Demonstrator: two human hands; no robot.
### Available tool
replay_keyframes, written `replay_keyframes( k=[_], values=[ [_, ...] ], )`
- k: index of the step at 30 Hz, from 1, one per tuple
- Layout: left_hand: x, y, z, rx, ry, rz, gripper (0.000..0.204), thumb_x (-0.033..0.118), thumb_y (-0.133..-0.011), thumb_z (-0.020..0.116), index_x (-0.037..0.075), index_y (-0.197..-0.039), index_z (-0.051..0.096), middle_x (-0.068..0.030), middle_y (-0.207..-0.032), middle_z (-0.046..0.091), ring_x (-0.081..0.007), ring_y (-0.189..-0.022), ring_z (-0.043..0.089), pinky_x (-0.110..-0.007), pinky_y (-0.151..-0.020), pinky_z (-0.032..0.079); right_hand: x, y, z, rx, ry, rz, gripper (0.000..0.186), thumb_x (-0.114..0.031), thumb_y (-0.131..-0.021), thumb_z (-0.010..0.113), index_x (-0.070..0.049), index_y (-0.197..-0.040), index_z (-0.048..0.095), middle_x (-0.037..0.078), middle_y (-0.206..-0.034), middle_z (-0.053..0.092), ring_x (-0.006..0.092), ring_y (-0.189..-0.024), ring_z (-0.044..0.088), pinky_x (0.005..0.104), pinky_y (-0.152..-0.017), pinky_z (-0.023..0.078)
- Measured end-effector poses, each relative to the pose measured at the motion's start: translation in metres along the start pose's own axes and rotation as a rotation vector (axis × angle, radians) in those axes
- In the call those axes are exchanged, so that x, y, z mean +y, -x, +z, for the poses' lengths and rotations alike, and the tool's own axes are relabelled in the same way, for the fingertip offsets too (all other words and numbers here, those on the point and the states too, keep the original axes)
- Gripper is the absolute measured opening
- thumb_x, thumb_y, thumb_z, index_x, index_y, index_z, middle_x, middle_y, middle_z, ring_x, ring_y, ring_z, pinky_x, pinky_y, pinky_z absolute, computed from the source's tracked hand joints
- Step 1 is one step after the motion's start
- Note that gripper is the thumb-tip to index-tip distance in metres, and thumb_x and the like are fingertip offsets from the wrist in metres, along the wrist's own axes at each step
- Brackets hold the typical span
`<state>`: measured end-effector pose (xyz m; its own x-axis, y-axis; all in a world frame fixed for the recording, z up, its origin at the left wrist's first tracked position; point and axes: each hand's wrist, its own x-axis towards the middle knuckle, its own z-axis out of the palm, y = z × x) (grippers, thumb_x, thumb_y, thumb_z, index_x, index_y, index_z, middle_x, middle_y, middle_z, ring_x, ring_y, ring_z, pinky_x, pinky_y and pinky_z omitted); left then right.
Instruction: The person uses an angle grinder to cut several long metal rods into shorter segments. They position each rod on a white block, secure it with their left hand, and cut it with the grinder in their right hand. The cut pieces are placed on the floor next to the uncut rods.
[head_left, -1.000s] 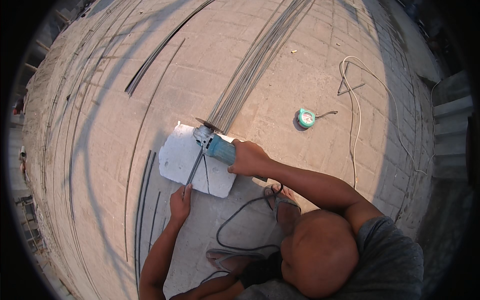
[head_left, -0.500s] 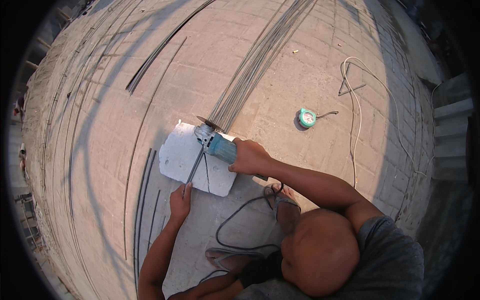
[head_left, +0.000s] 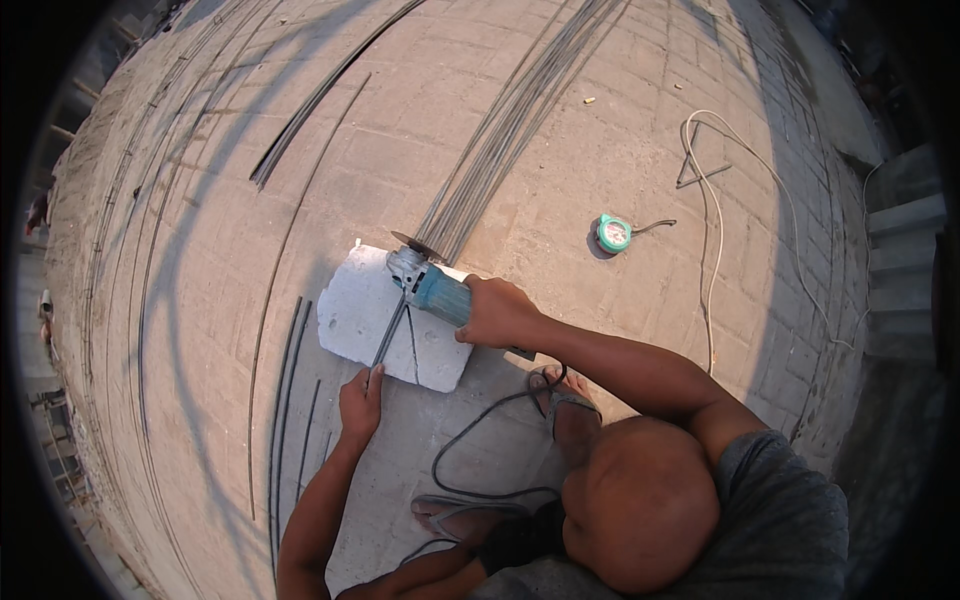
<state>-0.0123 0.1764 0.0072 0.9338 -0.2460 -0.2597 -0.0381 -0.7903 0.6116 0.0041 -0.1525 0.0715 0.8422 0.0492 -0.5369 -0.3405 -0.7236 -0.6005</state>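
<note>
Neither of my hands is in view. Just below me a person (head_left: 780,500) in a grey shirt and sandals squats, head bent. Their right hand (head_left: 495,315) grips a teal angle grinder (head_left: 442,292), its disc (head_left: 425,243) at the upper edge of a white block (head_left: 350,305). Their left hand (head_left: 360,400) holds thin grey rods (head_left: 385,340) that run over the block to under the grinder's head. A dark line crosses the block. A black power cord (head_left: 455,440) loops by their feet. Whether the disc touches a rod, I cannot tell.
A long bundle of steel rods (head_left: 520,120) lies beyond the block. More rods (head_left: 290,370) lie to the left on the paved ground (head_left: 220,300). A green tape measure (head_left: 613,233) and a looped pale cable (head_left: 710,290) lie to the right, near ribbed sheeting (head_left: 905,260).
</note>
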Motion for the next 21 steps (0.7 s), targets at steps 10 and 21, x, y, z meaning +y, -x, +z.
replay_keyframes(
  k=[10,21],
  values=[
    [-0.0006,0.0000,-0.0002,-0.003,-0.008,0.001,0.053,0.039,-0.110,0.056,-0.005,-0.080,0.058,-0.0178,-0.061,0.051,-0.0172,-0.059,0.043,-0.041,-0.058,0.040,-0.0003,0.0020,-0.0005,0.017,-0.007,-0.014,0.073,-0.033,-0.071,0.085,0.006,-0.128,0.061,0.028,-0.109,0.072,0.0411,-0.103,0.073,0.0469,-0.088,0.059],
    [0.0006,0.0008,-0.0008,-0.015,-0.013,-0.022,0.054,0.041,-0.110,0.055,-0.005,-0.080,0.059,-0.0173,-0.061,0.052,-0.0172,-0.059,0.044,-0.041,-0.059,0.041,-0.0029,0.0005,-0.0005,0.010,0.001,-0.012,0.070,-0.032,-0.071,0.084,0.007,-0.125,0.061,0.028,-0.108,0.072,0.0406,-0.103,0.073,0.0467,-0.088,0.059]
  ],
)
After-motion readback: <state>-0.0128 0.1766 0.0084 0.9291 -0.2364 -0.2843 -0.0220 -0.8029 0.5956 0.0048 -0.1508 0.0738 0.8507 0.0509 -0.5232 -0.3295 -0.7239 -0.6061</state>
